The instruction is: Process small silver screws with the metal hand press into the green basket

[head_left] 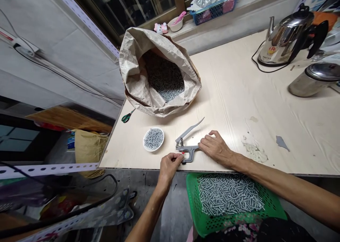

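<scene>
A grey hand press tool (187,143) lies on the pale wooden table (239,104) near its front edge, its long lever raised. My left hand (170,166) pinches a small part with a red tip at the tool's jaw. My right hand (216,148) rests on the tool's base, fingers curled down on it. To the left of the tool stands a small white dish (153,139) of metal screws. Below the table edge, a green basket (231,203) full of screws sits on my lap.
A large paper sack (156,72) of screws stands open at the table's back left, green-handled scissors (128,116) beside it. A steel kettle (287,38) with cord and a steel pot (315,79) stand far right. A blue basket (215,8) sits on the windowsill.
</scene>
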Tool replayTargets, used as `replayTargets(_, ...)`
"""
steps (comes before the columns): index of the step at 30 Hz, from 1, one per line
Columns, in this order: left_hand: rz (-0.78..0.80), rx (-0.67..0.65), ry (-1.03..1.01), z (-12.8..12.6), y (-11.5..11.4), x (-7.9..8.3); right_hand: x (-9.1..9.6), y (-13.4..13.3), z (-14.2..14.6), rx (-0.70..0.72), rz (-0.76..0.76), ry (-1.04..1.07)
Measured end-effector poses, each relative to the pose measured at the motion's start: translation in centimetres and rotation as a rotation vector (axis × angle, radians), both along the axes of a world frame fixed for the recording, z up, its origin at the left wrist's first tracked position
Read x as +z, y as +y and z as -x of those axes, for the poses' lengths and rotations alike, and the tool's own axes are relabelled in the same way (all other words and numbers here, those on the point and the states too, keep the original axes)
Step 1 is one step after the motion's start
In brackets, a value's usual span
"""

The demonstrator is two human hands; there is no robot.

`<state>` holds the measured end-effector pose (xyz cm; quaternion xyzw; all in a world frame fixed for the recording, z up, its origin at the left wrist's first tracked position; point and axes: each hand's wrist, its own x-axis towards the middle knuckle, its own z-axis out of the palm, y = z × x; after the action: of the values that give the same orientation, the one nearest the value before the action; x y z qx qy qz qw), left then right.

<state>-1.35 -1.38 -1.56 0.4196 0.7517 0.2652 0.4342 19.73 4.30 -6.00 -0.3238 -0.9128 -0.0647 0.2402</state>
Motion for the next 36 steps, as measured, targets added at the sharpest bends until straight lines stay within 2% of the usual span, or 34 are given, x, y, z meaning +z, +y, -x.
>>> replayTargets(3, 0.028, -0.046, 0.022, 0.5, 0.4, -0.5, -0.3, 0.1, 0.1, 0.004, -0.030, 0.039)
replayTargets(7, 0.184, -0.124, 0.000, 1.1, 1.4, -0.5, -0.9, 0.3, 0.1, 0.015, -0.053, 0.070)
replayTargets(13, 0.384, -0.296, -0.017, 1.3, 2.3, 0.1, -1.4, 0.2, 0.3, 0.039, 0.041, 0.053)
replayTargets(17, 0.472, -0.208, -0.049, 1.0, 2.0, 0.2, -1.3, 0.1, 0.3, 0.045, 0.123, 0.023)
replayTargets(22, 0.481, -0.115, -0.089, 0.6, 1.5, 0.4, -0.4, 0.4, -0.5, 0.079, 0.314, -0.012)
replayTargets(25, 0.472, -0.103, -0.080, 0.5, 1.3, 0.5, 0.3, 1.6, -1.1, 0.094, 0.371, -0.028)
replayTargets(31, 0.451, -0.103, -0.064, 0.1, 1.2, 0.8, 1.5, 4.7, -0.9, 0.126, 0.470, -0.192)
replayTargets(36, 0.457, -0.100, -0.056, -0.1, 1.3, 1.1, 2.3, 5.0, -0.6, 0.112, 0.512, -0.199)
